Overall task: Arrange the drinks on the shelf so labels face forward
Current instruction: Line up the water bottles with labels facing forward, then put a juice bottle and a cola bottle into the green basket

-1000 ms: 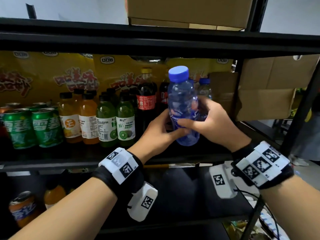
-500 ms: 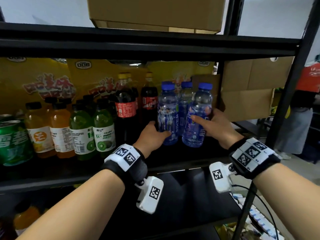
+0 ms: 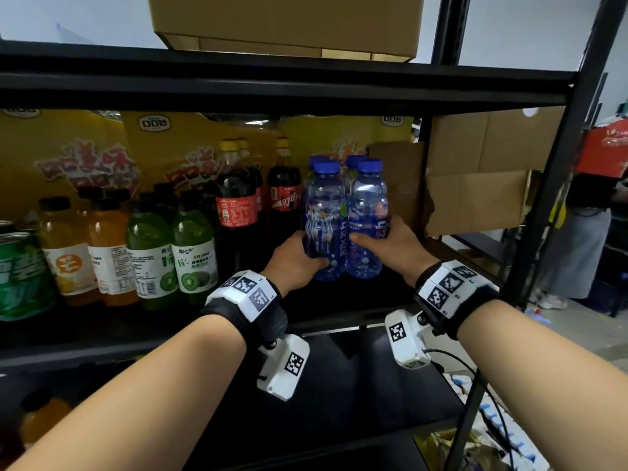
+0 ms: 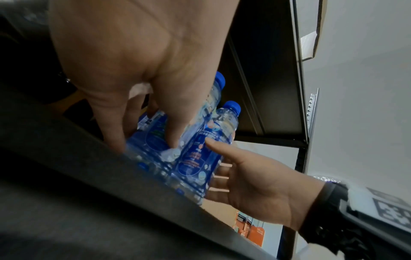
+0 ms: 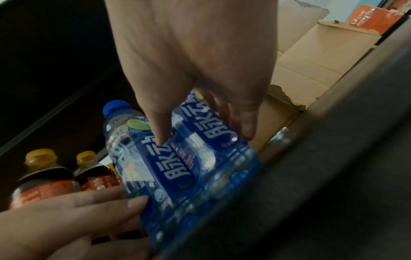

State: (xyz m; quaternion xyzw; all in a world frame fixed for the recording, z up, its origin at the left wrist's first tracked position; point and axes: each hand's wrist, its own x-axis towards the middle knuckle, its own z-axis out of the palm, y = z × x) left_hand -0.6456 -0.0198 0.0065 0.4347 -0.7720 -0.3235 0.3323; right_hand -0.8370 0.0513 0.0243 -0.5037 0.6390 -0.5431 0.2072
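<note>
On the shelf (image 3: 339, 297), from the left: green cans (image 3: 20, 273), two orange juice bottles (image 3: 68, 246), two kiwi bottles (image 3: 193, 246), then cola bottles (image 3: 236, 198), all upright. Yellow snack bags (image 3: 68, 158) stand behind them.

Your left hand (image 3: 294, 263) grips the left blue bottle (image 3: 324, 215) low on its body. The left wrist view shows the fingers (image 4: 111, 126) slightly spread around the far side and the thumb across the front. That bottle stands upright, just right of the cola, with a picture label to the front.

Your right hand (image 3: 390, 246) grips the right blue bottle (image 3: 367, 215); the thumb lies across the front, and in the right wrist view the fingers (image 5: 240, 119) curl round the right side, close together. This bottle is upright and touches its neighbour. White lettering on each runs up the side where the two bottles meet.

Two more blue caps (image 3: 353, 160) show behind this pair. To the right stand cardboard boxes (image 3: 475, 171), and another box (image 3: 285, 22) sits on the tier above.
</note>
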